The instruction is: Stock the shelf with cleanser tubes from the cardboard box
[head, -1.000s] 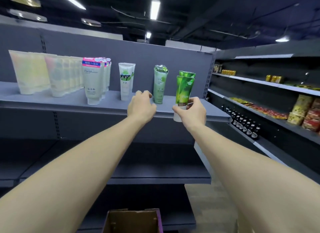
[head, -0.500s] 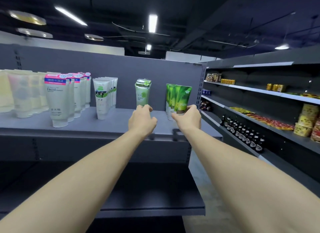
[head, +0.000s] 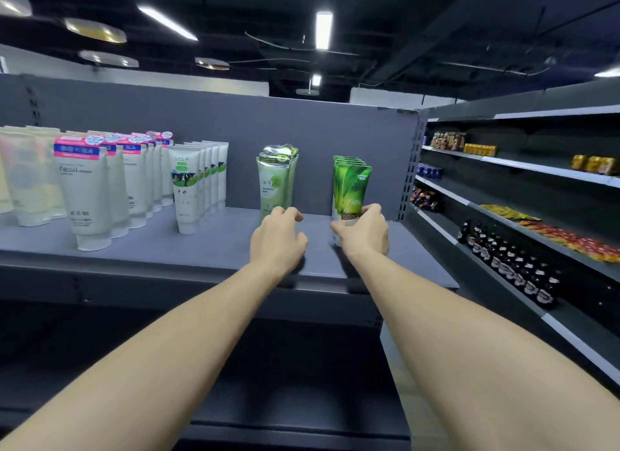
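Note:
A row of bright green cleanser tubes stands cap-down at the right end of the grey top shelf. My right hand grips the lower part of the front tube, which stands on the shelf. To its left stands a short row of pale green tubes. My left hand hovers just in front of their base with fingers loosely curled, holding nothing. The cardboard box is out of view.
Further left on the shelf stand rows of white tubes with cow labels, pink-topped facial tubes and pale yellow tubes. The lower shelf is dark. An aisle rack at the right holds dark bottles and snacks.
The view has risen and moved closer, and the cardboard box has dropped out of sight. My right hand has carried the green tube onto the shelf at the front of its row.

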A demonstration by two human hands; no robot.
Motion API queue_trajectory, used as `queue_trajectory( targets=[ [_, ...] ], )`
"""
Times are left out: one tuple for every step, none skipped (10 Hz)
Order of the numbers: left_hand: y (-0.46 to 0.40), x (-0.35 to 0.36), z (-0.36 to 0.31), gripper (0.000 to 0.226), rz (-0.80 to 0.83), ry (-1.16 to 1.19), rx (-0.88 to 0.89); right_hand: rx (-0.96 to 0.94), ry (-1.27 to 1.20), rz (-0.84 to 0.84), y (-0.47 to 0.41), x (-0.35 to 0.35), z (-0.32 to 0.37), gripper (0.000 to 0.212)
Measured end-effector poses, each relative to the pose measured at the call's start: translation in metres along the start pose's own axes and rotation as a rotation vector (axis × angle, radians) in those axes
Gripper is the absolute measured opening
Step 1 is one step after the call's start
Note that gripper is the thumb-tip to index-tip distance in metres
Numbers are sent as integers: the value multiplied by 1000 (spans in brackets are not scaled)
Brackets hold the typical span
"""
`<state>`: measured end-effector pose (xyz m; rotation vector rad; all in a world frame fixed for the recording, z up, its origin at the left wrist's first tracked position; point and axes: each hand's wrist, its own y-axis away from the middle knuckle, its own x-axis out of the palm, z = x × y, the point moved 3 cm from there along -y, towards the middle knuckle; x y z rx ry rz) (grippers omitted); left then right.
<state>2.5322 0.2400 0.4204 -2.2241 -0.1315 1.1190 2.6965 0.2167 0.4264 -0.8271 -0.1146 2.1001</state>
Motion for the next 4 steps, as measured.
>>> queue_trajectory(
  targets=[
    [-3, 1, 8, 31, -15, -8, -24, 0, 10, -22, 0, 1, 0, 52],
    [-3, 1, 10, 30, -25, -15, -46, -10, 8, -10, 0, 2, -1, 51],
    [2, -1, 8, 30, -18, -5, -45, 5, 0, 34, 0, 0, 2, 54],
    [8, -5, 6, 29, -39, 2, -19, 12, -59, 32, 3, -4, 3, 63]
  ],
)
